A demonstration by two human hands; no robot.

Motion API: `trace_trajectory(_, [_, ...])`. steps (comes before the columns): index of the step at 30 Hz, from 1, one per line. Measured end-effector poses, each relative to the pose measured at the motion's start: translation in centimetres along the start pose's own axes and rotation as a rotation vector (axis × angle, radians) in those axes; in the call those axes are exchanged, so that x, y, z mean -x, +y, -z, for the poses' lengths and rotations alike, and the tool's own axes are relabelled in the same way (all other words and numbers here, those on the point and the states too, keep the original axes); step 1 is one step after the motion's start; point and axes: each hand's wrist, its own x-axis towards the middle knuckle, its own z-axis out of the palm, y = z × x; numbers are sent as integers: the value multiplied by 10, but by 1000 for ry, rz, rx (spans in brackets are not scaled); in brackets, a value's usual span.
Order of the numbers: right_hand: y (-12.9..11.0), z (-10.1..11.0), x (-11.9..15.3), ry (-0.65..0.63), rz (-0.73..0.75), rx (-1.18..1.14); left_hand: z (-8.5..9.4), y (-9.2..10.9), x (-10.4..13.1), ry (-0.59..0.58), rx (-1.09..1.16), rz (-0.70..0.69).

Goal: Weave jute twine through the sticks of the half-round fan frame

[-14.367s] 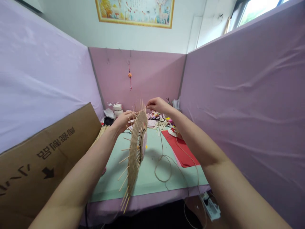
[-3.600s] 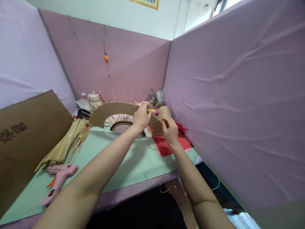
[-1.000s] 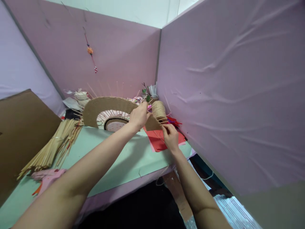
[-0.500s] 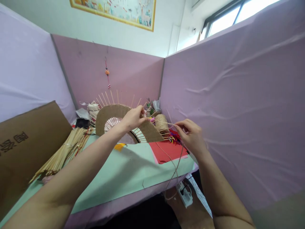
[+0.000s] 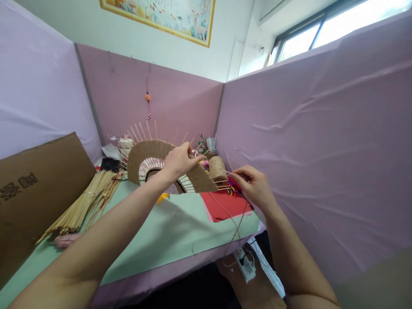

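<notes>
A fan-shaped frame (image 5: 201,178) of thin sticks, with a wide brown woven band, stands tilted above the table. My left hand (image 5: 180,162) is closed on the band's upper edge, thumb pointing right; some of its fingers are hidden behind the frame. To the right, my right hand (image 5: 252,182) pinches a strand of jute twine (image 5: 228,211) between thumb and fingertips. That strand runs across to the frame's right side, and a loose length dangles below over the table edge. A spool of twine (image 5: 218,168) stands just behind the frame's right end.
Red paper sheets (image 5: 225,206) lie on the green tabletop (image 5: 144,240). At left are a bundle of thin sticks (image 5: 82,201) and a cardboard box (image 5: 41,189). Pink partitions (image 5: 305,141) enclose the table. A power strip (image 5: 246,266) lies below its right edge.
My right hand has moved slightly left and down, closer to the frame, with the twine still pinched. The frame has shifted a little left and tilted in my left hand.
</notes>
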Motion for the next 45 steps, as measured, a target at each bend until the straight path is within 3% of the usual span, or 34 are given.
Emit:
trace_trajectory(8, [-12,-11,17,-54,137,114,-4,-1,0,29,-22,9])
trace_trajectory(13, [3,-6,10,-23,47,28,2,-4,1,19,-10,-37])
trace_trajectory(18, [17,-13,9,-81,-43,-164,4,-3,1,24,-12,-25])
trace_trajectory(26, [11,-16,15,20,-81,-213,2,-4,1,9,-19,-35])
trace_trajectory(30, [1,-12,18,55,-22,-157,0,-4,2,-1,-42,-29])
trace_trajectory(35, [-8,-10,23,-45,109,-52,0,-3,3,-9,-30,-35])
trace_trajectory(41, [-6,-12,22,-90,245,85,3,-5,1,6,-9,-43])
trace_trajectory(45, [-3,-8,20,-101,262,40,10,-6,-4,1,13,-62])
